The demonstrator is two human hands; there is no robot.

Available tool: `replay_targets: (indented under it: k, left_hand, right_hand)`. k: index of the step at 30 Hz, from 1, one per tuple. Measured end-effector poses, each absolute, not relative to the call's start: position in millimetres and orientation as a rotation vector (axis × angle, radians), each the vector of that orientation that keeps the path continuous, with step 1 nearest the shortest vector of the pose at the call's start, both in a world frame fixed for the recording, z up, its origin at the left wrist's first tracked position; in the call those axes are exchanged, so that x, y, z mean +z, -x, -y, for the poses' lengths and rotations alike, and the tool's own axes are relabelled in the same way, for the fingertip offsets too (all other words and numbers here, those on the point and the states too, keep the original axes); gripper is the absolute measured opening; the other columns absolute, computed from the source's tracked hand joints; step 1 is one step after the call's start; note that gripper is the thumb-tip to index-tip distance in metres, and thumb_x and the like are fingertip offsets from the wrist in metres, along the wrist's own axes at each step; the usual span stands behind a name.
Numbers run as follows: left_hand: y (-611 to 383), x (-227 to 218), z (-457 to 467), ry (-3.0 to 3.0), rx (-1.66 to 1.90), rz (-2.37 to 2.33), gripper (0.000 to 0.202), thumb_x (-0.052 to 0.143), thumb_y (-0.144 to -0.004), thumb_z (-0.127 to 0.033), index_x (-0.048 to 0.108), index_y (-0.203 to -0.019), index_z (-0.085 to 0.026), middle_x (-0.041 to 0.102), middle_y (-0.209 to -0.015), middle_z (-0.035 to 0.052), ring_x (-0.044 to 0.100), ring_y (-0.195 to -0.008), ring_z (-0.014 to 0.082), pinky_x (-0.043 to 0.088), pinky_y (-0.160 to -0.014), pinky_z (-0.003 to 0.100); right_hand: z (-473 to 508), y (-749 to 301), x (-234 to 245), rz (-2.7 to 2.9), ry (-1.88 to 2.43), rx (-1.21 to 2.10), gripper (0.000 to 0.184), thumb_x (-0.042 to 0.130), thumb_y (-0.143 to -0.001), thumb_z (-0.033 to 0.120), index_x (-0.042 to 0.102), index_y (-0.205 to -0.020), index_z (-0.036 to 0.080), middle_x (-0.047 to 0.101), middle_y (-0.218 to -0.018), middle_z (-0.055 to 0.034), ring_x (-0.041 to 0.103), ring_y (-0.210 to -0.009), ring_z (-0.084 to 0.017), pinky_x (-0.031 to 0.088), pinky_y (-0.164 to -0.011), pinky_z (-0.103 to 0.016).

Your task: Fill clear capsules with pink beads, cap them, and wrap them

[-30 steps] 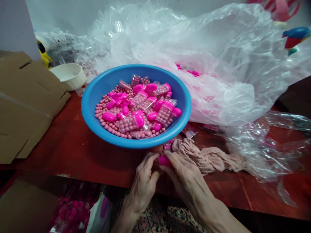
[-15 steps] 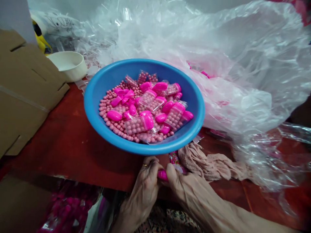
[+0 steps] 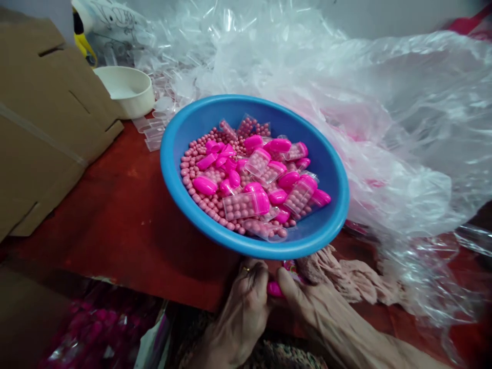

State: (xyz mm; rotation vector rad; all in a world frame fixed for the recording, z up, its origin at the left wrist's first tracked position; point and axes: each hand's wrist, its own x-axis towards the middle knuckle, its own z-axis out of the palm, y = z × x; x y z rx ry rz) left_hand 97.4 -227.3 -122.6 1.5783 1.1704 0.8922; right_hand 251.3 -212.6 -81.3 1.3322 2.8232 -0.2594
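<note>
Low in the view, right in front of the basin, my left hand (image 3: 248,302) and my right hand (image 3: 307,300) are together with bent fingers. A glossy pink plastic cap (image 3: 274,289) shows between them, gripped by both. Whatever joins the cap is hidden by my fingers. The blue basin (image 3: 253,251) just beyond is tilted toward me. In it lie loose pink balls (image 3: 192,174), several bare pink caps (image 3: 205,185) and small clear containers (image 3: 244,205) full of balls with pink caps on.
A cardboard box (image 3: 42,128) stands left, beside a white bowl (image 3: 134,95). Clear plastic containers (image 3: 154,134) and a plastic bag (image 3: 400,128) fill the back and right. A crumpled cloth (image 3: 357,279) lies right of my hands. Below the table edge are pink packages (image 3: 96,328).
The whole scene has shifted right and slightly down in the view, as the camera turned. Both hands keep their hold on the pink cap, with little other movement.
</note>
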Motion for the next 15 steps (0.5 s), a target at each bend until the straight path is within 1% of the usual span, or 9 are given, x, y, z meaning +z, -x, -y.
replay_targets:
  k: [2, 3, 4, 5, 8, 9, 11, 13, 15]
  left_hand:
    - [-96.3, -118.4, 224.5, -1.565, 0.908, -1.146, 0.013, 0.051, -0.081, -0.005, 0.059, -0.085, -0.013, 0.065, -0.092, 0.0140, 0.059, -0.089, 0.0266, 0.049, -0.082, 0.040]
    - [-95.4, -117.3, 223.8, -1.547, 0.915, -1.140, 0.011, 0.052, -0.082, -0.006, 0.060, -0.084, -0.013, 0.066, -0.089, 0.0126, 0.059, -0.087, 0.0255, 0.049, -0.080, 0.039]
    - [-94.2, -116.8, 223.5, -1.510, 0.925, -1.121, 0.012, 0.053, -0.083, -0.007, 0.061, -0.087, -0.014, 0.066, -0.091, 0.0114, 0.060, -0.089, 0.0243, 0.049, -0.081, 0.037]
    - [-92.7, -116.8, 223.8, -1.456, 0.942, -1.090, 0.016, 0.053, -0.084, -0.007, 0.062, -0.093, -0.015, 0.066, -0.098, 0.0102, 0.060, -0.095, 0.0229, 0.048, -0.085, 0.035]
    - [-87.2, -118.0, 226.7, -1.158, 1.034, -0.947, 0.034, 0.051, -0.085, -0.007, 0.060, -0.113, -0.025, 0.062, -0.120, 0.0035, 0.054, -0.114, 0.0188, 0.039, -0.101, 0.031]
    - [-85.5, -117.9, 227.9, -1.047, 1.076, -0.889, 0.034, 0.051, -0.087, -0.011, 0.060, -0.116, -0.026, 0.062, -0.122, 0.0026, 0.053, -0.116, 0.0194, 0.039, -0.102, 0.032]
    - [-83.8, -115.7, 230.2, -0.916, 1.155, -0.801, 0.028, 0.050, -0.090, -0.027, 0.061, -0.116, -0.024, 0.064, -0.119, 0.0042, 0.055, -0.114, 0.0227, 0.044, -0.096, 0.033]
    - [-85.0, -111.6, 231.8, -0.895, 1.164, -0.859, 0.034, 0.046, -0.092, -0.041, 0.063, -0.114, -0.021, 0.065, -0.117, 0.0068, 0.056, -0.112, 0.0243, 0.045, -0.093, 0.034]
    - [-88.7, -107.6, 232.7, -0.940, 1.104, -1.046, 0.036, 0.043, -0.093, -0.042, 0.065, -0.113, -0.020, 0.065, -0.118, 0.0071, 0.055, -0.112, 0.0226, 0.042, -0.097, 0.033]
  right_hand:
    - [208.7, -249.6, -79.3, -2.865, -1.335, -0.210, 0.030, 0.025, -0.096, 0.028, 0.054, -0.088, 0.020, 0.051, -0.047, 0.0044, 0.045, -0.033, -0.013, 0.024, -0.036, -0.024]
    - [207.1, -249.2, -78.9, -2.870, -1.360, -0.182, 0.033, 0.026, -0.097, 0.035, 0.053, -0.084, 0.021, 0.050, -0.047, 0.0048, 0.045, -0.034, -0.012, 0.024, -0.037, -0.023]
    - [206.0, -249.1, -78.8, -2.864, -1.397, -0.160, 0.037, 0.026, -0.098, 0.040, 0.053, -0.081, 0.021, 0.050, -0.047, 0.0044, 0.047, -0.036, -0.012, 0.025, -0.037, -0.023]
    - [205.3, -249.2, -79.1, -2.858, -1.431, -0.138, 0.041, 0.025, -0.098, 0.044, 0.053, -0.081, 0.020, 0.051, -0.048, 0.0039, 0.048, -0.037, -0.012, 0.026, -0.038, -0.022]
    - [205.1, -248.2, -80.3, -2.848, -1.505, -0.093, 0.048, 0.018, -0.099, 0.045, 0.054, -0.086, 0.018, 0.056, -0.049, 0.0032, 0.049, -0.033, -0.010, 0.024, -0.035, -0.022]
    - [205.4, -246.9, -80.2, -2.853, -1.517, -0.087, 0.048, 0.017, -0.099, 0.046, 0.054, -0.086, 0.017, 0.055, -0.047, 0.0038, 0.048, -0.030, -0.010, 0.023, -0.033, -0.022]
    - [206.3, -242.7, -79.3, -2.878, -1.515, -0.071, 0.045, 0.021, -0.099, 0.044, 0.055, -0.087, 0.017, 0.055, -0.045, 0.0047, 0.047, -0.027, -0.010, 0.022, -0.031, -0.021]
    - [207.8, -237.4, -78.0, -2.915, -1.485, -0.058, 0.040, 0.026, -0.099, 0.039, 0.057, -0.088, 0.016, 0.057, -0.046, 0.0040, 0.048, -0.026, -0.011, 0.024, -0.030, -0.021]
    - [209.9, -232.9, -77.5, -2.942, -1.462, -0.071, 0.035, 0.029, -0.098, 0.031, 0.058, -0.088, 0.014, 0.060, -0.049, 0.0022, 0.049, -0.027, -0.012, 0.030, -0.031, -0.022]
